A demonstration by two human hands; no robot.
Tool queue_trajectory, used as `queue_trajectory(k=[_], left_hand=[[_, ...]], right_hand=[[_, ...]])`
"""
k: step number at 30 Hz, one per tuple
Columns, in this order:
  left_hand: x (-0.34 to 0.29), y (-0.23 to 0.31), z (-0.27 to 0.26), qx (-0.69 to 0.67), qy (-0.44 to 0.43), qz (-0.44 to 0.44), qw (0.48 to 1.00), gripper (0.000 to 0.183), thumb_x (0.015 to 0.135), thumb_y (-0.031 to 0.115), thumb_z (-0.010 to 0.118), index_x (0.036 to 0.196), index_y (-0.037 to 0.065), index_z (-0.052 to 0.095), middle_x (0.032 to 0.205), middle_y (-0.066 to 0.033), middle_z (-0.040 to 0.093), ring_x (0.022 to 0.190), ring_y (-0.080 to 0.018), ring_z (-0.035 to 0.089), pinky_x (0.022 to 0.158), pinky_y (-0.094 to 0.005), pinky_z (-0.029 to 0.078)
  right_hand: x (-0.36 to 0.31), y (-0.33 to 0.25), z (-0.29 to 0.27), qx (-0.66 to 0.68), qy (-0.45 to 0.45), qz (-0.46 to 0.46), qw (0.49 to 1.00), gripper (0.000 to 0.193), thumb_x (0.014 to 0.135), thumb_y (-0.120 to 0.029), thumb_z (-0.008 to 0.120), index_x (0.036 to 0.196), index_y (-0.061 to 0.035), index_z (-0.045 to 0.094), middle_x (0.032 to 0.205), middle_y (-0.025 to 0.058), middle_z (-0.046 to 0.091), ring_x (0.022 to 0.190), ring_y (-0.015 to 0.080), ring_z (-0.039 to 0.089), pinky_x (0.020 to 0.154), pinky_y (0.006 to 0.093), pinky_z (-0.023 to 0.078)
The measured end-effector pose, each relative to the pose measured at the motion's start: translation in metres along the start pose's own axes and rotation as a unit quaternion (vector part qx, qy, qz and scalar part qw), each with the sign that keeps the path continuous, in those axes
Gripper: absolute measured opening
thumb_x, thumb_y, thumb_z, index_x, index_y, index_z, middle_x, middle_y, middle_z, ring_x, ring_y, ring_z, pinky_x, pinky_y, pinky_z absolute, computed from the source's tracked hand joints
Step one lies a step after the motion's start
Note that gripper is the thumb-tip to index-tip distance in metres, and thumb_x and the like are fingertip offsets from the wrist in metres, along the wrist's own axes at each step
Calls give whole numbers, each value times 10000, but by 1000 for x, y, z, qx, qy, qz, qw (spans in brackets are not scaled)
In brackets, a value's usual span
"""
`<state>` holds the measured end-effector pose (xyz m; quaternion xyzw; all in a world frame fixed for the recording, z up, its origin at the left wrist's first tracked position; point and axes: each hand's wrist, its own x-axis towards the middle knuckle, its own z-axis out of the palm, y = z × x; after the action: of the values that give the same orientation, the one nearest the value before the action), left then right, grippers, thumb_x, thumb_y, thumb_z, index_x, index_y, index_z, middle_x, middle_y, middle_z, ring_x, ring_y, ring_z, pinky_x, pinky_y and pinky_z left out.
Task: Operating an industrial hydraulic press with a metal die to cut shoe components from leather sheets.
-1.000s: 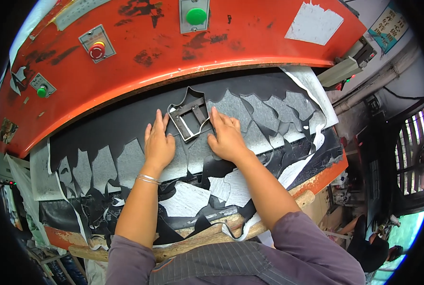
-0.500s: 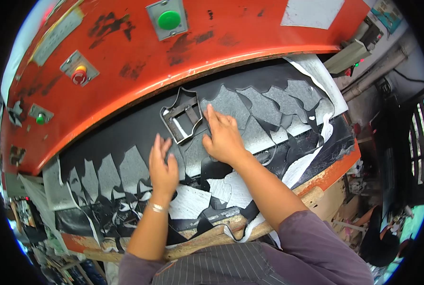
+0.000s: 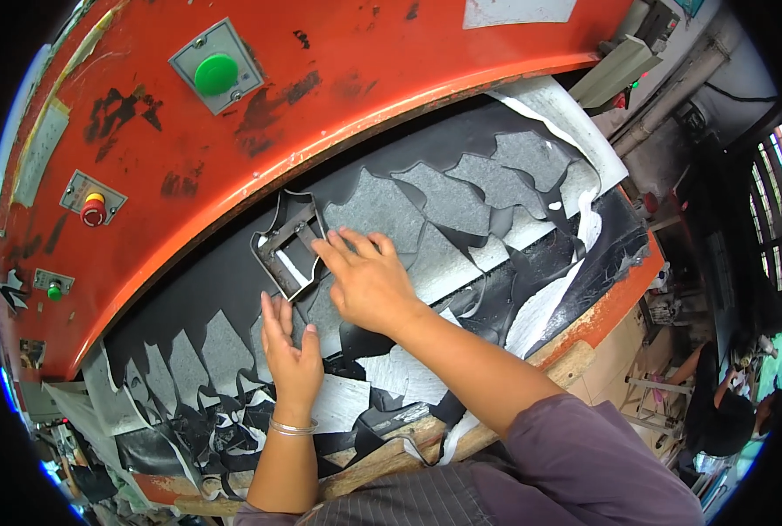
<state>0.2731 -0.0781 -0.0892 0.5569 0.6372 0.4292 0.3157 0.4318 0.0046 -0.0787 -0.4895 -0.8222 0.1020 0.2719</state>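
Left hand (image 3: 291,355) and right hand (image 3: 369,282) at a metal frame (image 3: 307,235) on a black sheet (image 3: 194,294).

The left forearm (image 3: 286,473), wearing silvery bracelets (image 3: 293,429), stands almost upright; the right forearm (image 3: 479,368) slants in leftward. Past white scraps (image 3: 340,407), the left hand is open, thumb apart, fingertips by the frame's lower corner, gripping nothing; contact cannot be told. The right hand is palm down, fingers loosely extended against the frame's right side, not closed around it. The frame lies left of the grey cut-out shapes (image 3: 375,206), near the red machine (image 3: 347,105). Farther up, small print marks the panel of the red button (image 3: 93,210), too small to read; the large green button (image 3: 216,75) sits on a grey plate.
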Motion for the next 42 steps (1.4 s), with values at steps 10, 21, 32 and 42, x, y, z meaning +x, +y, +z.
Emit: queue_trajectory(k=[10, 21, 32, 42], left_hand=[[4, -2, -2, 102, 5, 19, 995, 798, 830, 113, 602, 1458, -69, 145, 1374, -226, 489, 1320, -362, 401, 1115, -426, 191], [22, -11, -86, -208, 231, 12, 950, 386, 913, 69, 568, 1281, 0, 472, 1217, -122, 581, 1158, -212, 545, 972, -338, 421], [0, 33, -326, 18, 421, 127, 898, 346, 1009, 276, 463, 741, 58, 486, 702, 23, 418, 677, -81, 360, 622, -263, 338], [-196, 20, -156, 135, 18, 68, 988, 137, 805, 188, 691, 779, 53, 691, 732, -113, 648, 661, -255, 625, 623, -346, 501]], right_hand=[[4, 2, -1, -6, 16, -19, 1000, 539, 742, -123, 587, 1271, -53, 513, 1201, 169, 624, 1201, 294, 508, 994, 471, 330], [11, -19, -47, 125, 103, 23, 987, 562, 841, -263, 660, 1311, -7, 487, 1144, 191, 607, 1082, 333, 546, 937, 444, 401], [57, -101, -152, 285, 240, -14, 928, 257, 844, -127, 716, 936, -31, 496, 639, 28, 580, 584, 86, 524, 553, 248, 448], [-161, -136, -98, 93, -262, -167, 946, 510, 778, -463, 703, 1015, -23, 604, 929, 164, 625, 882, 329, 616, 767, 422, 500]])
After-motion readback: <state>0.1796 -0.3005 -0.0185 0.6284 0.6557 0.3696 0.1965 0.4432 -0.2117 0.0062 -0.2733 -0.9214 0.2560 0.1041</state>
